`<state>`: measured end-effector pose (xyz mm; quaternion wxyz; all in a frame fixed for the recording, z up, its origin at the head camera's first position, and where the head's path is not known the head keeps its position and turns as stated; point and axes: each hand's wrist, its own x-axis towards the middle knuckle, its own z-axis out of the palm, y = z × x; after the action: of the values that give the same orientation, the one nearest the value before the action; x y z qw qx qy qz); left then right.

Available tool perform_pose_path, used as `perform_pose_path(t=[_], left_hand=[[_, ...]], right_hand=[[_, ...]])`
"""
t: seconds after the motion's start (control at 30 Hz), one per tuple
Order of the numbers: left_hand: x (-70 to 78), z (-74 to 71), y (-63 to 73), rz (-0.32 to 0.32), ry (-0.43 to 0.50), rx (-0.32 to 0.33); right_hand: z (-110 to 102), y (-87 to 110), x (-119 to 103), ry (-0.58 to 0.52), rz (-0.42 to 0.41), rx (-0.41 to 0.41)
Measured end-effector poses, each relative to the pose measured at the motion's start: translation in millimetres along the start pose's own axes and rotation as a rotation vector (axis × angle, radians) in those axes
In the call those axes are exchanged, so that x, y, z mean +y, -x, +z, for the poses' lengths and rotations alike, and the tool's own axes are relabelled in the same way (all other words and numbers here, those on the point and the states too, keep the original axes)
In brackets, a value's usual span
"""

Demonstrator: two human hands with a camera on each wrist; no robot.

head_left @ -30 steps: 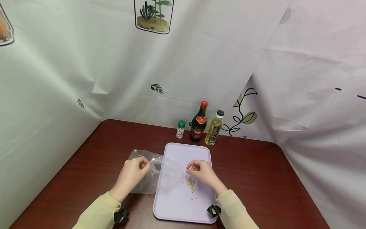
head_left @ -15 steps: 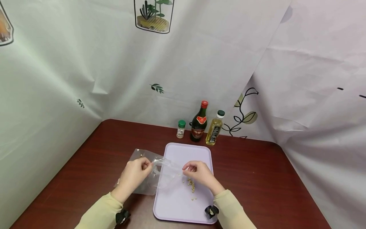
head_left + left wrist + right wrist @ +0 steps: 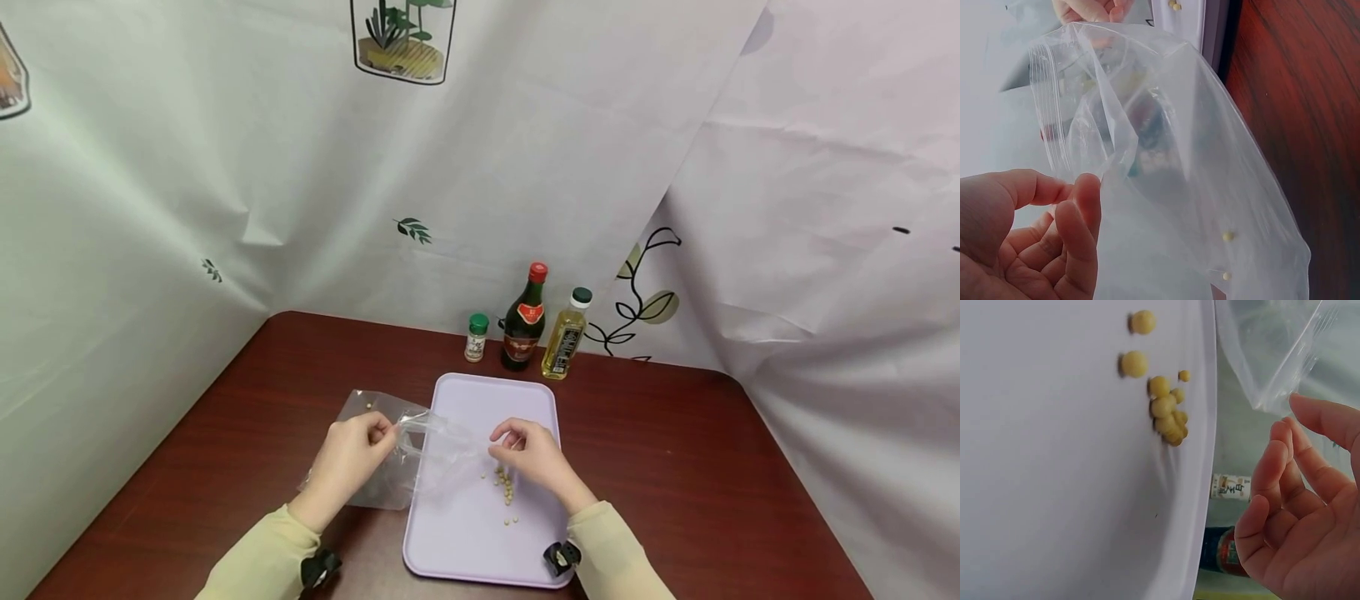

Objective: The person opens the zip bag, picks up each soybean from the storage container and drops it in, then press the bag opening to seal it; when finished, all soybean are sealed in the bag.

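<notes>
A clear zip-top plastic bag (image 3: 386,483) spans the space between both hands, its left part over the table and its right part over the lilac tray (image 3: 457,546). Thumb and forefinger of my left hand (image 3: 351,454) pinch the bag near its zip edge. My right hand (image 3: 531,450) has its thumb and forefinger at the bag's far mouth corner, its other fingers loosely bent. Inside the bag, two soybeans (image 3: 1228,237) show in the left wrist view. Several pale yellow soybeans (image 3: 1163,407) lie on the tray below the right hand, mostly in a short cluster.
Behind the tray stand a small green-capped shaker (image 3: 476,338), a dark red-capped bottle (image 3: 523,321) and a yellow oil bottle (image 3: 566,337). A printed white cloth (image 3: 337,167) hangs along the back of the dark red-brown table (image 3: 660,483).
My right hand shifts slightly left, then back to the right. The left hand keeps its pinch, moving only a little. The soybeans on the tray stay put.
</notes>
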<state>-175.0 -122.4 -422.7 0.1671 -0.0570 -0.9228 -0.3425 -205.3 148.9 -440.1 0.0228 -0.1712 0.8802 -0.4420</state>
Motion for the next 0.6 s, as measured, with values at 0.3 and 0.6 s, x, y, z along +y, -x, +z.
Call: perform_pose_path(t=[0.3,0.6], left_hand=[[-2.9,-0.7,-1.4,0.0,0.008,0.011],[-4.9,-0.3,-0.1,-0.017,-0.011,0.009]], right_hand=[[0.2,1.2,12.4,0.024,0.032,-0.077],[1.7,2.6,21.4,0.09,0.088,-0.118]])
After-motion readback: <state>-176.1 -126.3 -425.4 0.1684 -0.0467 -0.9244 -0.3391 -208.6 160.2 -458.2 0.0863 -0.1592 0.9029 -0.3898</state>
